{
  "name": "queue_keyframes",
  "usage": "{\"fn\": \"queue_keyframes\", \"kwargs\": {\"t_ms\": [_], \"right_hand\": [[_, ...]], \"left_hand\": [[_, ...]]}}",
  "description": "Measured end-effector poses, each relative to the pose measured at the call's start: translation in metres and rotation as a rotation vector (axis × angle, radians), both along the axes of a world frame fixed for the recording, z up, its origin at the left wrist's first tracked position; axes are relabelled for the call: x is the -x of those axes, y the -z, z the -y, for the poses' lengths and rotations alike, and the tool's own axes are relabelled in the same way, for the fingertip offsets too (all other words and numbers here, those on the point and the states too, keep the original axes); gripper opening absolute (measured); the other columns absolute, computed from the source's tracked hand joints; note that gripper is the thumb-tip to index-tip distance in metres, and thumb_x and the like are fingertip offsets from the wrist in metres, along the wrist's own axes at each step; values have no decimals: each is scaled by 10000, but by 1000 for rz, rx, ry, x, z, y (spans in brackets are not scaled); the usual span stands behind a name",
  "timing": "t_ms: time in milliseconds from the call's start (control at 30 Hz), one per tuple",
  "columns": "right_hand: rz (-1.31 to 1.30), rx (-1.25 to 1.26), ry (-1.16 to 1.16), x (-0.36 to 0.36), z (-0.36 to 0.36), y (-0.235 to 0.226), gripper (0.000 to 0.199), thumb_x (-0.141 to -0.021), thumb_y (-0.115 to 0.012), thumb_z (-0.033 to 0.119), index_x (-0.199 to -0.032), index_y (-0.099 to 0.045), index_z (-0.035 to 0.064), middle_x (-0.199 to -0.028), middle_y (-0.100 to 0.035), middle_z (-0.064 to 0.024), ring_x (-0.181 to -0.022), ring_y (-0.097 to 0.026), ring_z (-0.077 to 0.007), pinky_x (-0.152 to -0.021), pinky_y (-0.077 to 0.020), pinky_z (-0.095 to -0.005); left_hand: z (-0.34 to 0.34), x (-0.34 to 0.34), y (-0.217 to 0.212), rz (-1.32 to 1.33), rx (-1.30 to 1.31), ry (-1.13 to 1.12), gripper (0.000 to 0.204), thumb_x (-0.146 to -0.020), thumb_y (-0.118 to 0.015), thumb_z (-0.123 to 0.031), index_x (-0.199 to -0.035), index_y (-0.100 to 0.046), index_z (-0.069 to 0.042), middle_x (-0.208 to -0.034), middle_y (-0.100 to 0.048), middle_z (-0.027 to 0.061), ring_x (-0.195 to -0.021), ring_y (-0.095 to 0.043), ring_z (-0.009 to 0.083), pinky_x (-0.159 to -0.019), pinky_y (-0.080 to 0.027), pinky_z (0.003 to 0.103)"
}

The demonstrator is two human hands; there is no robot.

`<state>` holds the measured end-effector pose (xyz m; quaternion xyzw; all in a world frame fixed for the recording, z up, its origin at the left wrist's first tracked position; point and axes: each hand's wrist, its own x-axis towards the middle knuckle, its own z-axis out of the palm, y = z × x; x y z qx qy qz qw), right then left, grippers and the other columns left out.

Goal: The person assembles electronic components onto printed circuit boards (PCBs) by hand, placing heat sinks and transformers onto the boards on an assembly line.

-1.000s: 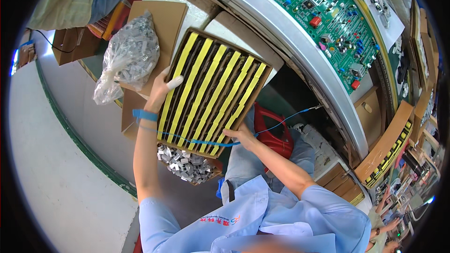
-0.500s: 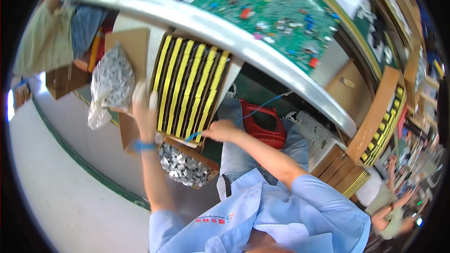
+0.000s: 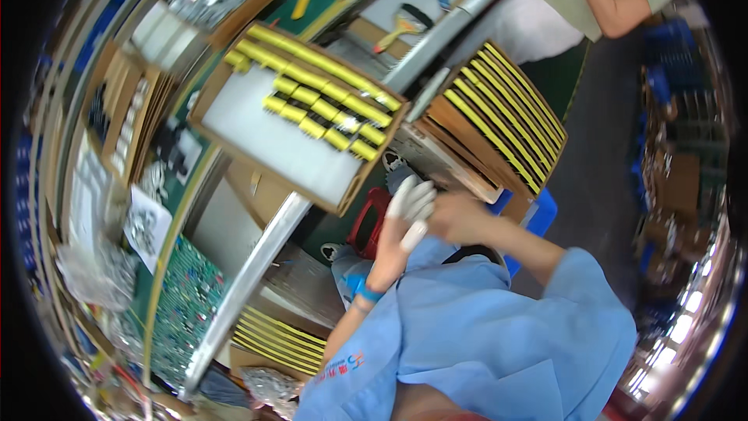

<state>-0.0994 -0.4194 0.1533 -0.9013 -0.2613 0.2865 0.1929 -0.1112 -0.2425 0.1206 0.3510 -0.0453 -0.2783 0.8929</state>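
My left hand (image 3: pixel 405 214), with white coverings on its fingers and a blue band (image 3: pixel 365 288) at the wrist, is raised before my body. Its fingers are stretched out, with the thumb apart and nothing visible in them. Close beside it, my right hand (image 3: pixel 458 217) is smeared by motion, so its fingers cannot be made out. Beyond the hands, an open cardboard box (image 3: pixel 269 154) holds several rows of yellow-and-black parts (image 3: pixel 312 97) on a white bottom. To the right, a cardboard box full of yellow-striped rows (image 3: pixel 510 117) stands near my right forearm.
A metal bench edge (image 3: pixel 249 284) runs diagonally at left, beside green circuit boards (image 3: pixel 187 304). A brush (image 3: pixel 401 31) lies on the bench at the back. A red plastic object (image 3: pixel 368 226) is below my hands. Another person's arm (image 3: pixel 604 0) shows at upper right.
My view and body have turned right, away from the bag and box of metal pieces. My hands, apart before, are now close together. The blue cord at my right hand no longer shows.
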Motion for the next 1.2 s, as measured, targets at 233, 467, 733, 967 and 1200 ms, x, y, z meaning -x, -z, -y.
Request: {"fn": "queue_keyframes", "kwargs": {"t_ms": [233, 467, 733, 967, 1200], "right_hand": [[396, -96, 1297, -11, 339, 14, 390, -891, -671, 292, -1192, -625, 47, -1164, -661, -114, -1108, -625, -237, -937, -470, -330], [-88, -237, 1605, 18, 397, 90, 532, -915, -627, 458, -1231, -635, 31, -1169, -657, -114, -1125, -582, -189, -971, -424, -310], [-246, -186, 1570, 90, 347, 99, 480, -916, -611, 442, -1104, -664, 3, -994, -678, -96, -921, -616, -184, -827, -463, -326], [-281, -156, 1548, 44, 353, 120, 490, -1032, -398, 380, -1287, -572, -2, -1239, -620, -148, -1156, -563, -241, -1006, -399, -312], [-556, -786, 1725, 49, 345, 126, 695, -969, -478, 540, -1444, -396, 40, -1390, -496, -111, -1244, -489, -226, -1021, -400, -350]], "left_hand": [[196, -49, 61, -431, -471, 367, 972, -879, -662, -476, -1521, -86, -26, -1533, -258, 191, -1404, -292, 315, -1100, -285, 417], [232, -73, 126, -715, -380, 293, 680, -887, -655, -489, -1396, -367, -140, -1329, -512, 32, -1114, -542, 175, -909, -427, 339], [204, -88, 118, -517, -403, 137, 755, -892, -688, -249, -1452, -230, -32, -1429, -416, 132, -1316, -412, 253, -1091, -322, 376], [213, -87, 121, -511, -389, 176, 847, -858, -717, -288, -1469, -193, -26, -1422, -407, 133, -1323, -397, 240, -1099, -315, 361], [201, -80, 127, -501, -343, 130, 868, -830, -733, -304, -1456, -210, -7, -1418, -411, 154, -1317, -402, 247, -1090, -332, 367]]}}
